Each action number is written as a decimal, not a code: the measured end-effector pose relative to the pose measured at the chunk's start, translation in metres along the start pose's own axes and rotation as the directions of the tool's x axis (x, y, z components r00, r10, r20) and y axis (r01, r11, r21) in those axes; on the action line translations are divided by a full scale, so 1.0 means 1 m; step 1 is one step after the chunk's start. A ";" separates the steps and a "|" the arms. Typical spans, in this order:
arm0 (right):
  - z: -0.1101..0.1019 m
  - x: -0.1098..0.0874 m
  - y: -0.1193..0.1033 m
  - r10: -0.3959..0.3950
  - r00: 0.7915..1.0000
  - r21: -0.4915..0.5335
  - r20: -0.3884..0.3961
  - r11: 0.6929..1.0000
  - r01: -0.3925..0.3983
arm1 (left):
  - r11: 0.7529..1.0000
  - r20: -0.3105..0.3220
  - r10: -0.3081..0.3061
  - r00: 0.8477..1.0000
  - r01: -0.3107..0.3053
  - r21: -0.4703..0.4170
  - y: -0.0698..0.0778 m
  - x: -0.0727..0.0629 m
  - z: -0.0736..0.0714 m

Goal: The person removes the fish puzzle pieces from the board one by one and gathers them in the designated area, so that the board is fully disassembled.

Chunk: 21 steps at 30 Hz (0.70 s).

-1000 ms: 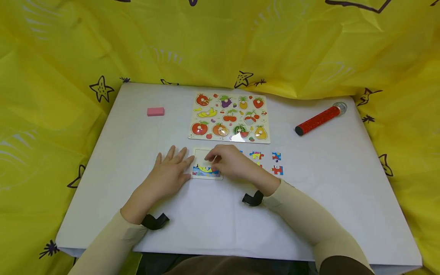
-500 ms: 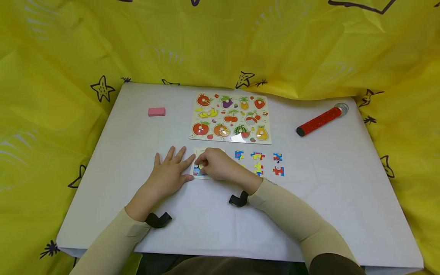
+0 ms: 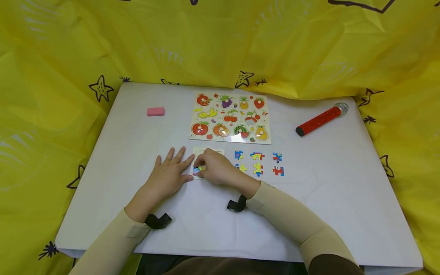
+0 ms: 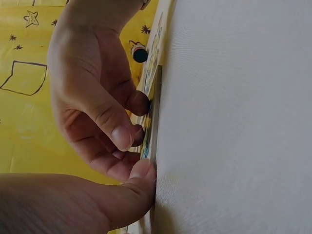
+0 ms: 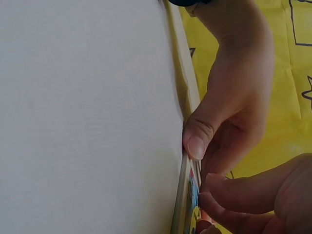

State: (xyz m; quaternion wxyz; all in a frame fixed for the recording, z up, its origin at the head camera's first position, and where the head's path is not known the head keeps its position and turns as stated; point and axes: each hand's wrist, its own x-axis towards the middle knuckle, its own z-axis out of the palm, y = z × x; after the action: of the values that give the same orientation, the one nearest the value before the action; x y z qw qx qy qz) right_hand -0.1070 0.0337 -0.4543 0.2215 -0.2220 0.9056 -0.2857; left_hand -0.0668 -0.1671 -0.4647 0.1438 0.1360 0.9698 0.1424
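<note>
A small puzzle tray (image 3: 221, 151) lies on the table, with blue and yellow puzzle pieces in its lower part. My left hand (image 3: 168, 170) rests flat beside it with fingers spread, index fingertip and thumb at its left edge. Over the tray, my right hand (image 3: 217, 167) bends its fingers down; thumb and index finger pinch at a yellow puzzle piece (image 3: 203, 167) near the left side. In the left wrist view, the curled right fingers (image 4: 139, 103) reach down to the tray. The right hand covers much of the tray. Several loose puzzle pieces (image 3: 257, 156) lie to its right.
Behind the tray lies a fruit peg board (image 3: 229, 124). A pink block (image 3: 156, 111) sits at the back left, and a red glittery tube (image 3: 319, 121) with a clear end at the back right. Yellow cloth (image 3: 220, 46) surrounds the white table (image 3: 220, 221).
My right hand has moved left and slightly down across the tray, uncovering the loose pieces nearest to it, then stayed nearly in place. My left hand has barely moved.
</note>
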 end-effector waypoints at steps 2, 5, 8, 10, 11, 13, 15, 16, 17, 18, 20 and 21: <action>0.001 -0.001 -0.001 0.008 1.000 0.000 -0.006 1.000 -0.008 | 1.000 -0.002 0.004 1.000 -0.004 0.006 0.000 0.000 0.000; 0.002 -0.001 0.000 0.009 1.000 -0.002 -0.011 1.000 -0.009 | 1.000 -0.004 0.011 1.000 -0.011 0.016 0.000 -0.001 0.000; 0.003 -0.001 0.001 0.001 1.000 0.006 -0.022 1.000 -0.001 | 1.000 -0.001 0.015 1.000 -0.015 0.019 -0.001 -0.001 0.000; 0.003 -0.001 0.001 -0.006 0.999 0.015 -0.031 1.000 0.006 | 1.000 0.000 0.014 1.000 -0.014 0.019 -0.001 -0.001 0.000; 0.003 0.000 0.002 -0.009 0.999 0.026 -0.036 1.000 0.009 | 1.000 0.003 0.011 1.000 -0.011 0.017 0.000 -0.001 0.000; 0.003 0.000 0.003 -0.010 0.999 0.048 -0.045 0.999 0.012 | 1.000 0.009 0.006 1.000 -0.006 0.012 0.000 0.000 0.000; 0.003 -0.001 0.003 -0.008 0.999 0.065 -0.051 0.998 0.012 | 1.000 0.015 0.003 1.000 -0.003 0.008 0.001 0.000 -0.001; 0.003 -0.001 0.003 -0.011 0.998 0.071 -0.054 0.997 0.014 | 1.000 0.017 0.002 1.000 -0.002 0.007 0.001 0.000 -0.001; 0.003 -0.001 0.003 -0.013 0.998 0.076 -0.056 0.997 0.017 | 1.000 0.020 -0.001 1.000 0.000 0.003 0.001 0.000 -0.001; 0.003 -0.002 0.003 -0.017 0.998 0.077 -0.057 0.997 0.021 | 1.000 0.021 0.000 1.000 0.000 0.002 0.001 0.000 -0.001; 0.004 -0.002 0.002 -0.026 0.998 0.076 -0.061 0.997 0.031 | 1.000 0.023 0.000 1.000 0.000 0.001 0.001 -0.001 -0.002; 0.003 -0.003 0.002 -0.031 0.997 0.074 -0.064 0.997 0.036 | 1.000 0.021 0.001 1.000 -0.001 0.002 0.001 -0.001 -0.002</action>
State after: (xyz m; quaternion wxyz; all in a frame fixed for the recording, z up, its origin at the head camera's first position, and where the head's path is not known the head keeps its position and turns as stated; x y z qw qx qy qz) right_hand -0.1036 0.0352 -0.4574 0.1962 -0.2196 0.8969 -0.3301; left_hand -0.0664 -0.1669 -0.4625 0.1540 0.1379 0.9683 0.1402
